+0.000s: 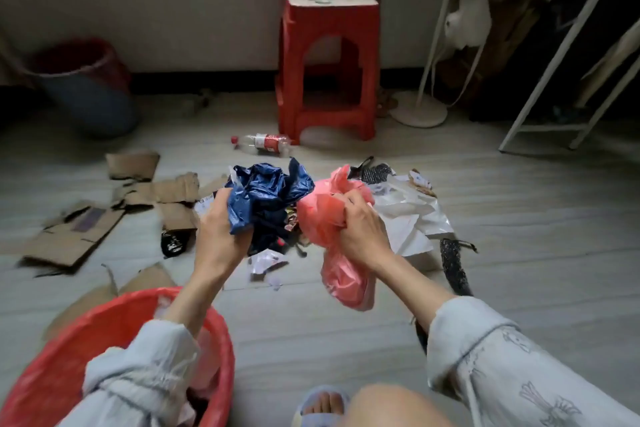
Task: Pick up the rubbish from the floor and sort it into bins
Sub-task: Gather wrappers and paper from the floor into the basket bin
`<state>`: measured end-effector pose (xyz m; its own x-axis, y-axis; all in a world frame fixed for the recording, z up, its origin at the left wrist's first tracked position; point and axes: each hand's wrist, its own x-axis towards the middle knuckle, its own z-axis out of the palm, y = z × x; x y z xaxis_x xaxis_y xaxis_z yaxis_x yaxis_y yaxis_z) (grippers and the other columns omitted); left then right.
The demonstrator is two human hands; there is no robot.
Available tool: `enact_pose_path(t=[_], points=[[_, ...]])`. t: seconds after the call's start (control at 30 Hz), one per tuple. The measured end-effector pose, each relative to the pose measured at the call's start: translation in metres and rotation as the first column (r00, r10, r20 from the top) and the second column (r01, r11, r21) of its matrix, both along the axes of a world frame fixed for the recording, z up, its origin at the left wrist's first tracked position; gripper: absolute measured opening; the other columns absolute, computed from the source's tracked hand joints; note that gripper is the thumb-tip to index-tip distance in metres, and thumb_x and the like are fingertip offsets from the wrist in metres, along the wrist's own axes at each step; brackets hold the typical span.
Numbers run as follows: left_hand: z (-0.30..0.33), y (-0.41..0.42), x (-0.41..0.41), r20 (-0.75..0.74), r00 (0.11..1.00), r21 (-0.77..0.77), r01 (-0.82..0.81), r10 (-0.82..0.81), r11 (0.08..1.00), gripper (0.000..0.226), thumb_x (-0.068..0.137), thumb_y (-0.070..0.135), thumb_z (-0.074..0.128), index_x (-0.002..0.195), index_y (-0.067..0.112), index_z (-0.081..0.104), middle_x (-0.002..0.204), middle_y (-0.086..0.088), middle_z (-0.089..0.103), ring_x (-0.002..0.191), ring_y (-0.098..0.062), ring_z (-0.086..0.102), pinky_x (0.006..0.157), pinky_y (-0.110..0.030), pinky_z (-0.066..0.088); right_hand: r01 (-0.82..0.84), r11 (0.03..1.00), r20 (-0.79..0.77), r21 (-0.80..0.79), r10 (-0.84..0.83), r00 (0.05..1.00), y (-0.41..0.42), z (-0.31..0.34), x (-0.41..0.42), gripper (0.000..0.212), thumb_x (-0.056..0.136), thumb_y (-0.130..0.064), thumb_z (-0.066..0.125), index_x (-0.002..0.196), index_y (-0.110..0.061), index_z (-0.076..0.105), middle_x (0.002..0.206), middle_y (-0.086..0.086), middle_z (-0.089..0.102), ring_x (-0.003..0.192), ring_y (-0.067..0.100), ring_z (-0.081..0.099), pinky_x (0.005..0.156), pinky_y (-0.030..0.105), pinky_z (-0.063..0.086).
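Plastic bags bunched: left hand (216, 236) grips blue bag (266, 194), right hand (360, 229) pink bag (325, 218). Drop both into near red bin (221, 333), grips tight.

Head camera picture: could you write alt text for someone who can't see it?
A person's left hand grips a crumpled blue plastic bag and the right hand a pink plastic bag, above floor litter: cardboard pieces and a plastic bottle. A red-lined bin sits near left, a red stool behind.
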<state>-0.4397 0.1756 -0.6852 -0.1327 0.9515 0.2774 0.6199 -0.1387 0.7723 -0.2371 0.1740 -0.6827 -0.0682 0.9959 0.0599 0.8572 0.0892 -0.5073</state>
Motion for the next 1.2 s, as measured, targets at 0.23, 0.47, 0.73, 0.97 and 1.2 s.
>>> enact_pose_path(t=[0.23, 0.47, 0.73, 0.97, 1.2], points=[[-0.026, -0.098, -0.128, -0.001, 0.938, -0.051, -0.347, 0.347, 0.936, 0.032, 0.084, 0.009, 0.059, 0.115, 0.006, 0.050, 0.102, -0.022, 0.060, 0.093, -0.037, 0.057, 0.074, -0.037, 0.042, -0.457, 0.888, 0.386, 0.050, 0.405, 0.829, -0.026, 0.039, -0.125, 0.037, 0.086, -0.018, 0.056, 0.123, -0.023, 0.052, 0.118, 0.007, 0.049, 0.105, 0.027, 0.053, 0.077, 0.034, 0.040], [-0.073, -0.168, -0.171, -0.175, 0.897, -0.257, -0.439, 0.405, 0.861, 0.048, 0.067, 0.003, 0.068, 0.111, 0.002, 0.048, 0.100, -0.024, 0.056, 0.095, -0.042, 0.052, 0.080, -0.049, 0.045, -0.476, 0.877, 0.343, -0.062, 0.467, 0.815, -0.065, 0.009, -0.195, 0.040, 0.087, -0.019, 0.053, 0.127, -0.024, 0.050, 0.119, 0.008, 0.048, 0.108, 0.029, 0.053, 0.085, 0.040, 0.044], [-0.112, -0.203, -0.137, -0.678, 0.727, -0.558, -0.411, -0.109, 0.721, 0.061, 0.088, 0.016, 0.047, 0.141, 0.019, 0.018, 0.157, -0.010, -0.001, 0.132, -0.033, 0.027, 0.105, -0.050, 0.030, -0.403, 0.900, 0.325, -0.166, 0.436, 0.840, -0.077, -0.023, -0.196, 0.048, 0.088, -0.009, 0.048, 0.134, -0.021, 0.044, 0.125, 0.010, 0.046, 0.114, 0.029, 0.049, 0.102, 0.051, 0.038], [-0.112, -0.182, -0.144, -0.383, 0.719, -0.909, -0.182, -0.580, 0.374, 0.067, 0.086, 0.039, 0.047, 0.142, 0.014, 0.020, 0.156, -0.015, -0.006, 0.140, -0.038, 0.011, 0.113, -0.051, 0.011, -0.451, 0.872, 0.306, -0.190, 0.489, 0.817, -0.079, -0.039, -0.202, 0.044, 0.086, -0.010, 0.051, 0.129, -0.022, 0.047, 0.119, 0.009, 0.047, 0.110, 0.028, 0.051, 0.095, 0.049, 0.043], [-0.138, -0.180, -0.146, -0.264, 0.682, -0.957, -0.099, -0.682, 0.271, 0.062, 0.094, 0.030, 0.040, 0.149, 0.019, 0.013, 0.156, -0.011, 0.005, 0.138, -0.037, 0.024, 0.113, -0.047, 0.023, -0.479, 0.859, 0.294, -0.180, 0.512, 0.807, -0.075, -0.038, -0.211, 0.043, 0.088, -0.019, 0.052, 0.130, -0.020, 0.046, 0.123, 0.011, 0.046, 0.116, 0.029, 0.047, 0.089, 0.043, 0.041]])
